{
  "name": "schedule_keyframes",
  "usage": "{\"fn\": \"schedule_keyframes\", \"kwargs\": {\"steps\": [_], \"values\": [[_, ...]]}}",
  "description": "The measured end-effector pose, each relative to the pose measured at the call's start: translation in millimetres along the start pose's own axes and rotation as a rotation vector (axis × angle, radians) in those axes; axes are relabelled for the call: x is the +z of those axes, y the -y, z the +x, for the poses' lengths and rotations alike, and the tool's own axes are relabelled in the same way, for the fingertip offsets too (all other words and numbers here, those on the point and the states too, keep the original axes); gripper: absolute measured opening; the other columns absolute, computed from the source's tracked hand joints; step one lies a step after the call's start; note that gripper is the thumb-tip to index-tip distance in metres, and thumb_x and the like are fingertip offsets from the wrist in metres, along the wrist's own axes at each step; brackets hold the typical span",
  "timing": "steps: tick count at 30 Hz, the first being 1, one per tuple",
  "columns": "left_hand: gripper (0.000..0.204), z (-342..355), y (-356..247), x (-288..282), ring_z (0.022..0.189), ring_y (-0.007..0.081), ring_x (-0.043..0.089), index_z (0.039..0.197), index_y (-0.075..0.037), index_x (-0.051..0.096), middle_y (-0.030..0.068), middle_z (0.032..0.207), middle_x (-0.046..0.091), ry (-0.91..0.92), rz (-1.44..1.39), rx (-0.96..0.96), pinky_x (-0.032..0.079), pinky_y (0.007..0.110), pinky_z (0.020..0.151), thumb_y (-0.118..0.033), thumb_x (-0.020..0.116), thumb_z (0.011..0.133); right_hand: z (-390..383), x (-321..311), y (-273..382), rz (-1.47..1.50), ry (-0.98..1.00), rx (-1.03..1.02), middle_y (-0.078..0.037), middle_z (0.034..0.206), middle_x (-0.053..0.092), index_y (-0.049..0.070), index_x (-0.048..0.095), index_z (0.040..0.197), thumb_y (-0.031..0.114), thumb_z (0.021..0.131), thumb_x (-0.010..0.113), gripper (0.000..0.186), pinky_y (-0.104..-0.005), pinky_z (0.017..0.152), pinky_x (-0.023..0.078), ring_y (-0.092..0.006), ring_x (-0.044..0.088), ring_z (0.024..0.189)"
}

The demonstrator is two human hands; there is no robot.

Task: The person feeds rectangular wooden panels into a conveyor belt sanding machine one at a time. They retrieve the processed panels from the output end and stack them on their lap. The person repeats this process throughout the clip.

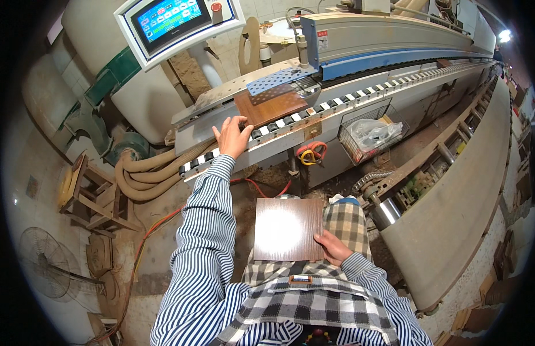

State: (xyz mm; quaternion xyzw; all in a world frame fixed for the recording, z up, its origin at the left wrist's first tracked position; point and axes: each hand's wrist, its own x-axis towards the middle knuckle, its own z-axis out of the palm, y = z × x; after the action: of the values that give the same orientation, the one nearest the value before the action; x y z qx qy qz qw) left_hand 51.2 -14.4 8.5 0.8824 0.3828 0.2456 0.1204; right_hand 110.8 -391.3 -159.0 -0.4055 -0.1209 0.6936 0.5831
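My left hand (231, 137) reaches out to the edge of a long machine, fingers spread and slightly bent. Its fingertips are at the near left end of a brown wood-grain board (270, 106), which lies flat beside a row of black and white rollers (282, 123). Part of that board sits under a blue perforated plate (279, 81). Low in front of my lap, my right hand (332, 248) grips a second brown wood-grain panel (289, 229) by its right edge, thumb on top. The panel is roughly square, and light glares off its face.
A control screen (172, 23) with a red knob stands at the upper left. Below the rollers hang a wire basket (374, 135) with plastic bags and red- and yellow-handled scissors (312, 154). A belt conveyor (452, 222) runs along the right. Hoses (143, 179) and a fan (45, 262) are at left.
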Motion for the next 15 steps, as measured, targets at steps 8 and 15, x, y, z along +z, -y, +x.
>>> {"fn": "schedule_keyframes", "kwargs": {"steps": [8, 15], "values": [[0.03, 28, -58, 42, 0.112, 0.0251, 0.054, 0.104, -0.012, 0.052, 0.0064, 0.106, 0.061, -0.068, -0.052, 0.084, 0.011, 0.063, 0.108, -0.029, 0.065, 0.083, 0, -2, 0, -0.006, 0.013, -0.033, -0.015, 0.12, 0.052, 0.003, 0.026, 0.135, 0.025, 0.099, 0.042, 0.045, -0.0386, 0.068, 0.062, -0.023, 0.065, 0.092], [0.034, 54, -81, 85, 0.119, 0.0282, 0.049, 0.115, -0.011, 0.047, 0.01, 0.114, 0.058, -0.028, -0.212, 0.125, 0.013, 0.06, 0.109, -0.026, 0.059, 0.087, 0, -6, -1, 0.04, 0.04, -0.025, -0.015, 0.122, 0.052, 0.003, 0.025, 0.136, 0.026, 0.099, 0.04, 0.046, -0.0436, 0.072, 0.06, -0.0249, 0.064, 0.096]]}}
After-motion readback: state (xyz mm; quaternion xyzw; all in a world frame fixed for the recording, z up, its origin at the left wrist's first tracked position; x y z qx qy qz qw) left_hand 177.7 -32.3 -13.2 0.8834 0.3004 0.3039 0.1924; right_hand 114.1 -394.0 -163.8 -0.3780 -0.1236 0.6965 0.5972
